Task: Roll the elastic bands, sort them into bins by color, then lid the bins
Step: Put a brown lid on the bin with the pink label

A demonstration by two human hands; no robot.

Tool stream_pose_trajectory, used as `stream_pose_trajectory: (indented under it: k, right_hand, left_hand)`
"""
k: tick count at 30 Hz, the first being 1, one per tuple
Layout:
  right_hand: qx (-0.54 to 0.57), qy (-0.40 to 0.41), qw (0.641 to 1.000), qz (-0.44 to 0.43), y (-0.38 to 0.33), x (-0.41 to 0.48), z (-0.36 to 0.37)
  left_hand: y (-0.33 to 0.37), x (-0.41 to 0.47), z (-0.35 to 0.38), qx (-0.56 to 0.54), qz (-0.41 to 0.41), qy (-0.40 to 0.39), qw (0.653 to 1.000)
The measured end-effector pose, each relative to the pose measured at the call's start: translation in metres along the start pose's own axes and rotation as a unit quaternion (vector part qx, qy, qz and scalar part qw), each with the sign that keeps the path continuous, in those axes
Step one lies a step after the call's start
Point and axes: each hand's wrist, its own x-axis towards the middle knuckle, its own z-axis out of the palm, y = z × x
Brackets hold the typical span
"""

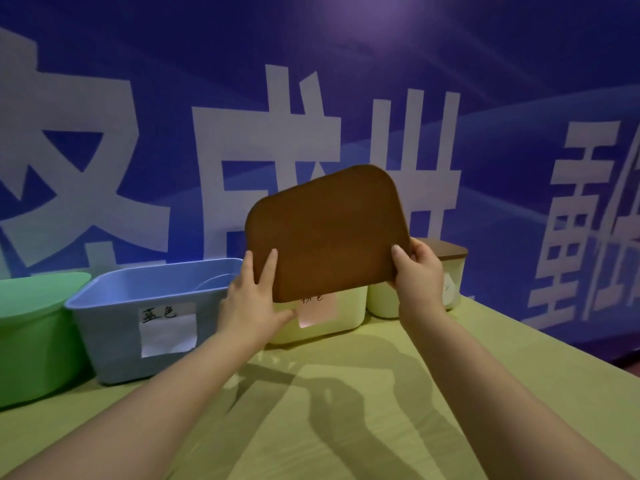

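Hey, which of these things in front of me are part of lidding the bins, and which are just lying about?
In the job: brown lid, held by left hand and right hand; cream bin behind it; open blue bin; green bin; lidded cream bin at far right.
Just there: blue banner with white characters; table.

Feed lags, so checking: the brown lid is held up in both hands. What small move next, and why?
Probably level the brown lid and lower it onto the cream bin beneath. The right hand grips it and the left hand presses against it, tilted, above that bin; the neighbouring cream bin already wears a matching lid.
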Motion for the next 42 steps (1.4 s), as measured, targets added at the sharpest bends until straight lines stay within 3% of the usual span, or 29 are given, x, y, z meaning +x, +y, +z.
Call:
stream_pose_trajectory:
  k: [4, 7, 13, 19, 25, 33, 42]
  right_hand:
    - [0.045, 0.040, 0.996, 0.069, 0.020, 0.030, 0.002]
    - [0.007, 0.059, 0.994, 0.092, 0.041, 0.054, 0.003]
    - [-0.111, -0.021, 0.987, 0.112, 0.066, 0.081, 0.020]
    - [-0.360, -0.101, 0.926, 0.061, 0.080, 0.088, 0.028]
    - [-0.486, -0.070, 0.871, -0.003, 0.083, 0.094, 0.038]
    - [-0.429, -0.051, 0.901, -0.043, 0.089, 0.101, 0.051]
    - [-0.362, -0.047, 0.931, 0.008, 0.090, 0.091, 0.052]
  left_hand:
    - [-0.001, 0.006, 0.002, -0.041, 0.031, 0.043, 0.998]
    - [-0.002, 0.012, 0.003, -0.055, 0.048, 0.036, 0.997]
    - [-0.011, 0.038, 0.004, 0.006, 0.053, 0.015, 0.998]
    - [-0.009, 0.050, 0.005, 0.141, 0.034, -0.032, 0.989]
    - [-0.006, 0.070, 0.014, 0.168, -0.021, -0.076, 0.983]
    - [0.001, 0.081, 0.021, 0.108, -0.073, -0.105, 0.986]
    - [0.004, 0.075, 0.021, 0.130, -0.060, -0.081, 0.986]
